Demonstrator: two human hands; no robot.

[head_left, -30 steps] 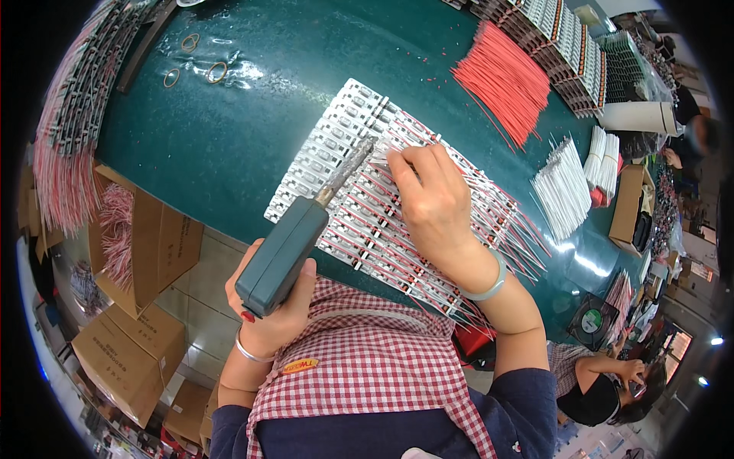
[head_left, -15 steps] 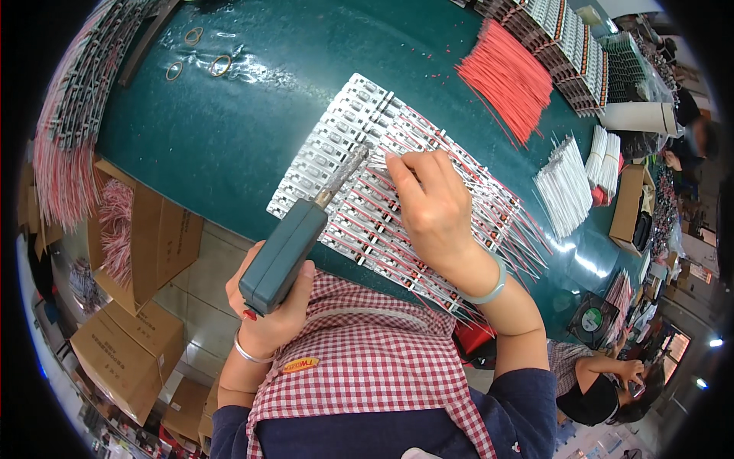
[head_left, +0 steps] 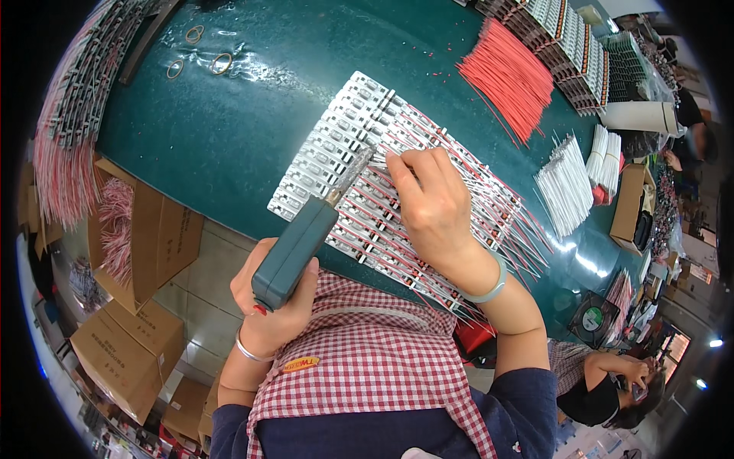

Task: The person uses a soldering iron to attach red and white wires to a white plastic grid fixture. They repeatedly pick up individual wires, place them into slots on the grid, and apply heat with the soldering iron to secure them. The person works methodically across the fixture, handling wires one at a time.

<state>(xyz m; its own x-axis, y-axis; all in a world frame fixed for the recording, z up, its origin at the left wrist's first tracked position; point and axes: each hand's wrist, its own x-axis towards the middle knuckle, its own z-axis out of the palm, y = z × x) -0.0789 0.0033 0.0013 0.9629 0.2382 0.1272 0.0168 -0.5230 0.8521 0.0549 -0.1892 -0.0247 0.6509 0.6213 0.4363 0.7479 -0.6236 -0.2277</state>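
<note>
My left hand (head_left: 274,310) is wrapped round the handle of a dark green soldering gun (head_left: 297,249). Its crusted grey tip (head_left: 354,174) points up and right onto a panel of small white parts (head_left: 325,155) lying on the table. Red and white wires (head_left: 489,191) fan out from the panel toward the right. Over these wires, my right hand (head_left: 432,203) has thumb and forefinger pinched just beside the tip. White wire ends show at those fingertips, and the exact joint is partly hidden by the tip and fingers.
On the green table (head_left: 222,138) lie red wires (head_left: 511,80), white wires (head_left: 564,187) and rubber bands (head_left: 221,64). Stacked panels (head_left: 554,46) stand at the far right. Cardboard boxes (head_left: 126,356) are at the left below the table. Another person (head_left: 612,382) sits at the right.
My left hand and the soldering gun have shifted slightly right and up, with the tip nearer my right fingertips. My right hand has stayed almost still.
</note>
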